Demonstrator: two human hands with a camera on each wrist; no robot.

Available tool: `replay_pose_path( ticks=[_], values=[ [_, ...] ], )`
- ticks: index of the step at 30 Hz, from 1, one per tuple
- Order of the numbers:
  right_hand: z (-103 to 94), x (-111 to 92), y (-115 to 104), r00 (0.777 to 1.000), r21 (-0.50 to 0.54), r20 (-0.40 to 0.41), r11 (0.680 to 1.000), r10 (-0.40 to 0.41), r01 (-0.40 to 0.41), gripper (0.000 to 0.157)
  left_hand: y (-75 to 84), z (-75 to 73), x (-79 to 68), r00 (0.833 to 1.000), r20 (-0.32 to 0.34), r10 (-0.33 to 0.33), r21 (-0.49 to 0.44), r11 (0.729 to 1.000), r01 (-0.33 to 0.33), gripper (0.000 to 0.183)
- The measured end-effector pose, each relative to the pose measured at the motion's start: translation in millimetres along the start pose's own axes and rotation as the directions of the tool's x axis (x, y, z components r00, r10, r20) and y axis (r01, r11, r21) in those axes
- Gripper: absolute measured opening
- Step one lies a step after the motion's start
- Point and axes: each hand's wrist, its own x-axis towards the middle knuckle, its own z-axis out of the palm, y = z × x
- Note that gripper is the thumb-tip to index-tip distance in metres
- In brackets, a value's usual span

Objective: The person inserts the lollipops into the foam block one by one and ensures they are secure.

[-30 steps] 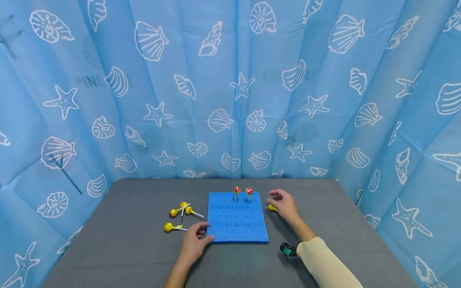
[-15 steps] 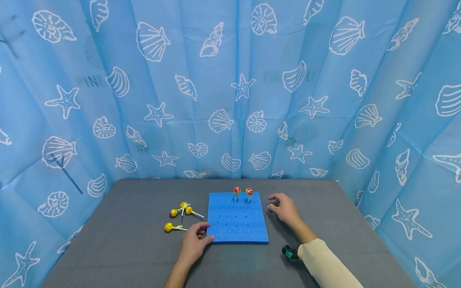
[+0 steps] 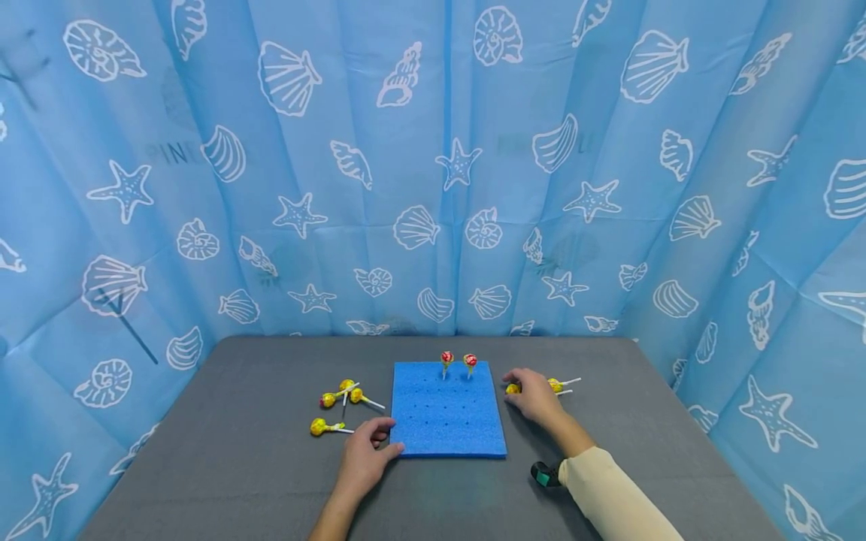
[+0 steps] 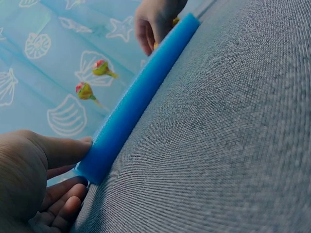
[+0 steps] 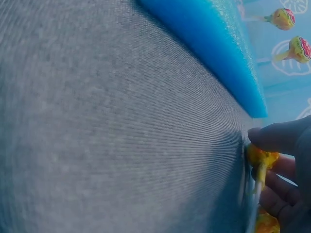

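Observation:
My left hand (image 3: 365,454) holds the front left corner of a blue foam board (image 3: 446,439) that has rows of small holes. In the left wrist view its thumb lies on the board's edge, with the other fingers bent beside it. Two red-and-yellow lollipops (image 3: 446,358) stand upright in the board's back row. Just right of the board, my right hand (image 3: 537,398) pinches a yellow-wrapped lollipop (image 5: 262,156) by its head, between thumb and fingers, low over the table. Another yellow lollipop (image 3: 555,385) lies behind that hand, partly hidden, and two white sticks point right.
Several yellow lollipops (image 3: 318,427) lie left of the board, some with crossed sticks. A dark wrist device (image 3: 541,473) sits by the right sleeve. Grey cloth covers the table (image 3: 271,488). A blue shell-print curtain (image 3: 433,188) hangs behind and along the sides.
My right hand has lowered slightly and closed its fingers onto the yellow lollipop; lollipop sticks now show to its right. The left hand and board have stayed put.

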Motion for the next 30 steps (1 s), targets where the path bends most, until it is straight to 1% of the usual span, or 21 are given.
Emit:
replay_pose_path(
  ticks=[3, 6, 13, 26, 30],
  values=[
    [0.5, 0.5, 1.4, 1.0, -0.007, 0.0, 1.0, -0.005, 0.005, 0.025, 0.4, -0.2, 0.4, 1.0, 0.004, -0.006, -0.001, 1.0, 0.006, 0.039],
    [1.5, 1.8, 2.2, 1.0, -0.007, 0.008, 1.0, 0.011, -0.011, 0.025, 1.1, -0.7, 0.5, 1.0, 0.011, -0.009, -0.004, 1.0, 0.009, 0.039],
    [3.0, 1.0, 1.7, 1.0, 0.022, 0.007, 0.999, 0.029, -0.029, 0.024, 0.4, -0.1, -0.1, 1.0, 0.007, -0.001, -0.002, 1.0, 0.001, 0.039],
    [-0.4, 2.2, -5.8, 0.997, 0.068, -0.069, 0.997, -0.018, 0.022, 0.022, -0.4, -0.4, -0.7, 1.0, 0.006, -0.007, 0.0, 1.0, 0.007, 0.038],
    [-2.1, 2.5, -9.3, 0.996, 0.097, -0.086, 0.995, -0.008, 0.016, 0.023, -0.1, -0.4, -0.8, 1.0, 0.005, -0.001, 0.003, 1.0, 0.001, 0.039]
  ],
)
